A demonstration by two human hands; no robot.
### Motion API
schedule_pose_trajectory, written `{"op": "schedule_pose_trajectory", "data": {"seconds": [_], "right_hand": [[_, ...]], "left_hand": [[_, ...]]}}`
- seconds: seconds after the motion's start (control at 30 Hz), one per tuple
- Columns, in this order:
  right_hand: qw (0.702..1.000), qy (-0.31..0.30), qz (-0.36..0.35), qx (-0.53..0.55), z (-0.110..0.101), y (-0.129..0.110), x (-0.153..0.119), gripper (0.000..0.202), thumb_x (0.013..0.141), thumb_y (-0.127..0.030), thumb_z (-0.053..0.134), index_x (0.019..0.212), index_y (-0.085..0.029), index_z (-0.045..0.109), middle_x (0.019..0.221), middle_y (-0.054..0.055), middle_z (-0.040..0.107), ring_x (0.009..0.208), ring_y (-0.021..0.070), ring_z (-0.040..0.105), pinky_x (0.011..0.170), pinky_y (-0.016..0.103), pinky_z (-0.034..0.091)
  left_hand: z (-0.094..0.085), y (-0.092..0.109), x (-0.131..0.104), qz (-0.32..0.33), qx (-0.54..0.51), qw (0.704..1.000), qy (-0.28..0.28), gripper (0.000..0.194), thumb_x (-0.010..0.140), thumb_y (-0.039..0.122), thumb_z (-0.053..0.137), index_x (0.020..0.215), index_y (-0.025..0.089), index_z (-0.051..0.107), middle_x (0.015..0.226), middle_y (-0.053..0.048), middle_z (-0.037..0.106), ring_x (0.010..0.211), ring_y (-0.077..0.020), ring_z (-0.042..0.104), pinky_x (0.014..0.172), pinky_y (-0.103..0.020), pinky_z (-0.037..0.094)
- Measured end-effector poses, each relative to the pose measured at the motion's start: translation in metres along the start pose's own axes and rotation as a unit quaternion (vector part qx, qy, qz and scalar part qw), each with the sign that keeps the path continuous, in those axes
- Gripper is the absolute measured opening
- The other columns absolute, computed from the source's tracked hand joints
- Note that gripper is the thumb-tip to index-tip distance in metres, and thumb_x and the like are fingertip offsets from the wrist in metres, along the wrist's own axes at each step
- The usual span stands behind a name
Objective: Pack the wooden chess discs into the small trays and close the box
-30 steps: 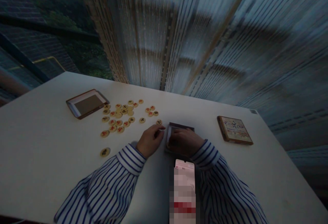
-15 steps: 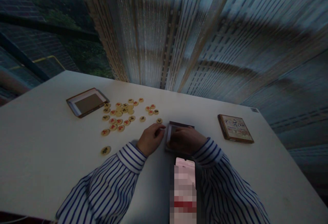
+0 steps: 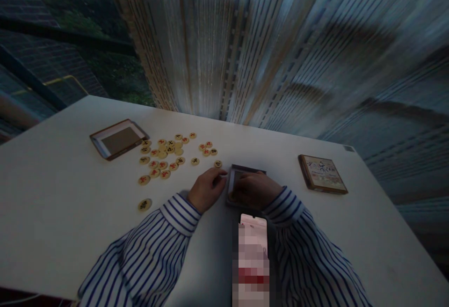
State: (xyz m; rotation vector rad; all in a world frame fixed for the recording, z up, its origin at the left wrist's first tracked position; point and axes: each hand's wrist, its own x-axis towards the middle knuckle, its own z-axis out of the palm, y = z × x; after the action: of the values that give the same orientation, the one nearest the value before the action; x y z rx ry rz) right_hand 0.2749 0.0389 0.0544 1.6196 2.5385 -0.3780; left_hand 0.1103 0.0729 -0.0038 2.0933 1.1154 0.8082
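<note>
My left hand (image 3: 207, 189) rests on the white table, fingers curled together, just left of a small open box (image 3: 239, 170). Whatever its fingertips may hold is hidden. Over that box, my right hand (image 3: 257, 190) reaches in with bent fingers, and a round piece seems to show beneath them near the box's lower left corner. The right fingertips are too dark to make out. One round piece (image 3: 218, 164) with a dark character lies just beyond my left fingertips. Several round wooden pieces (image 3: 163, 165) with red or black characters are spread to the left.
An open box part (image 3: 121, 141) lies at the back left. A closed box with a printed lid (image 3: 324, 174) is at the right. A lit phone (image 3: 254, 232) lies between my forearms on the table (image 3: 196, 260). Curtains hang behind.
My right fingers have shifted slightly within the small box. My left hand and the pieces on the table stay nearly as they were.
</note>
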Motion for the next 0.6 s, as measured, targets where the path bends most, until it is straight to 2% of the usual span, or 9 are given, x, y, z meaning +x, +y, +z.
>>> {"op": "schedule_pose_trajectory", "data": {"seconds": [0.3, 0.6], "right_hand": [[0.999, -0.036, 0.008, 0.0, -0.0015, -0.0005, 0.0007, 0.024, 0.081, -0.031, 0.049, 0.081, -0.018, 0.069, 0.084, 0.006, 0.068, 0.073, 0.015, 0.06, 0.059, 0.024, 0.035], [1.0, -0.011, -0.005, 0.005, 0.0009, 0.0011, 0.0009, 0.023, 0.078, -0.035, 0.053, 0.074, -0.019, 0.068, 0.08, 0.004, 0.067, 0.07, 0.0149, 0.059, 0.056, 0.024, 0.033]], "left_hand": [[0.002, -0.0024, -0.0001, 0.018, -0.008, 1.0, 0.007, 0.02, 0.078, 0.02, 0.048, 0.093, 0.014, 0.061, 0.078, -0.004, 0.062, 0.067, -0.0133, 0.057, 0.065, -0.025, 0.046], [0.0018, -0.0024, -0.0004, 0.03, 0.001, 1.0, 0.011, 0.018, 0.078, 0.019, 0.049, 0.091, 0.015, 0.061, 0.08, -0.004, 0.062, 0.069, -0.0132, 0.058, 0.066, -0.025, 0.047]]}}
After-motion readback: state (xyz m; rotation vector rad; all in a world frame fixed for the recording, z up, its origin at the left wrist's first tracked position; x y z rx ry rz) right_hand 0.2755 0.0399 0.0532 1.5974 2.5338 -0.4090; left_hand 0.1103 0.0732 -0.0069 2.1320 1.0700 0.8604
